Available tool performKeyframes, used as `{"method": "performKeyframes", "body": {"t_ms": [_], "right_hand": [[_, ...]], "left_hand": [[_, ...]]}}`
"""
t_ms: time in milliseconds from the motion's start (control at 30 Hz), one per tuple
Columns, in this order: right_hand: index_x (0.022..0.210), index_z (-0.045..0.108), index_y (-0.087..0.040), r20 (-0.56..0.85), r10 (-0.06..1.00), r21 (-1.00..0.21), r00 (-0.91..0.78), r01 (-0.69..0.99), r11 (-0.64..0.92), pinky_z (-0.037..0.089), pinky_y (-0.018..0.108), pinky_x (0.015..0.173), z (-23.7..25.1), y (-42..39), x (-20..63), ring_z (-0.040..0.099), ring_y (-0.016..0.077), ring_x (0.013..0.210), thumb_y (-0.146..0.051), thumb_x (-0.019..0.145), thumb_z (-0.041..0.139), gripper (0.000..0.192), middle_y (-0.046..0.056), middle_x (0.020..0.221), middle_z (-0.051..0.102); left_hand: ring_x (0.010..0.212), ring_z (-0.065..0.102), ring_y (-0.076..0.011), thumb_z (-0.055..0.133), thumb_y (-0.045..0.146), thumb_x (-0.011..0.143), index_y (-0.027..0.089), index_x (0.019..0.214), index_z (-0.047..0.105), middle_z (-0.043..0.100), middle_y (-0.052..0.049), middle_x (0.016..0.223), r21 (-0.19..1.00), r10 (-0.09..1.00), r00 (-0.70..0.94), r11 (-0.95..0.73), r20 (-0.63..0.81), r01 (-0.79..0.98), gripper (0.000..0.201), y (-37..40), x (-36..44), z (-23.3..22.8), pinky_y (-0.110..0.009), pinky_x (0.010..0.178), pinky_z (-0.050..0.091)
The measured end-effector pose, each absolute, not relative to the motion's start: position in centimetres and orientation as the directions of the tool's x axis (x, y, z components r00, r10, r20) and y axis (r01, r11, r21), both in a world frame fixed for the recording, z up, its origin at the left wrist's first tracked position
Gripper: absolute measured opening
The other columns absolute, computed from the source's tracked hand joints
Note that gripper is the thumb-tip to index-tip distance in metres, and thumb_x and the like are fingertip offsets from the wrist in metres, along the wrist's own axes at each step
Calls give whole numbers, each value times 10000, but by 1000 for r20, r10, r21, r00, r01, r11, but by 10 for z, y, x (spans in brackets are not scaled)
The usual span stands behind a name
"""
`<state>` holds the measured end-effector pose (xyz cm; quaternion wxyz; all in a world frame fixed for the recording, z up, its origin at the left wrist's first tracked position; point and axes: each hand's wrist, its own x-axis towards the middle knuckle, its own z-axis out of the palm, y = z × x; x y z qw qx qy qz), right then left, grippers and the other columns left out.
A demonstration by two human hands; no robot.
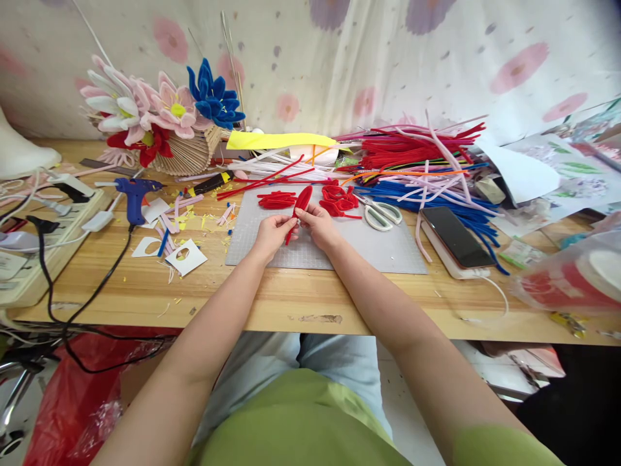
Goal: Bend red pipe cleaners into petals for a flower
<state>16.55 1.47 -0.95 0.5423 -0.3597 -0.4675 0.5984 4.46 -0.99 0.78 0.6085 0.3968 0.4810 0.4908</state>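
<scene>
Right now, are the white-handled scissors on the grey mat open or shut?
Shut: the white-handled scissors lie flat on the grey mat, handle loops together, no gap between blades.

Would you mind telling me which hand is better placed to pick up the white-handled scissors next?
Right, I would judge. The right hand sits nearer the white-handled scissors, which lie just beyond it on the grey cutting mat; the left hand would have to cross the red pipe-cleaner petal both hold.

No writing, label, brand or number can be read anywhere in the frame. The printed sheets [572, 171] at the right edge carry only blurred leaf patterns, and the phone [456, 237] screen is dark.
</scene>
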Motion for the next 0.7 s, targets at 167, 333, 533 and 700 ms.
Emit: {"method": "performKeyframes", "body": {"t_ms": [167,333,533,700], "right_hand": [[672,536,-175,4,964,-932,-267,-349,-93,369,218,504,-7,14,166,441,62,492,-485,549,761,402,-42,579,541],[651,498,-175,-30,960,-933,-280,-337,-128,345,215,474,-9,15,165,442,64,465,-481,538,767,423,-49,538,514],[661,491,-182,31,981,-956,-191,-291,-26,296,207,472,-12,14,164,378,47,473,-497,536,758,431,-70,543,472],[625,481,-192,63,994,-985,-92,-168,47,263,223,455,-8,13,167,345,59,450,-581,622,668,432,-65,498,420]], "left_hand": [[524,540,-31,675,142,730,104,679,610,601,17,610,882,950,163,308,-266,-356,91,-10,43,6,-162,564,495],[535,547,-37,646,145,759,102,680,611,597,10,608,873,934,216,346,-285,-344,97,-10,42,5,-169,568,514],[551,582,-75,689,185,720,108,723,621,629,-4,629,957,967,101,249,-235,-150,103,-8,39,7,-220,553,527],[431,513,-67,696,195,701,105,598,574,594,-12,540,948,950,106,302,-292,-97,183,-8,32,11,-258,532,525]]}}
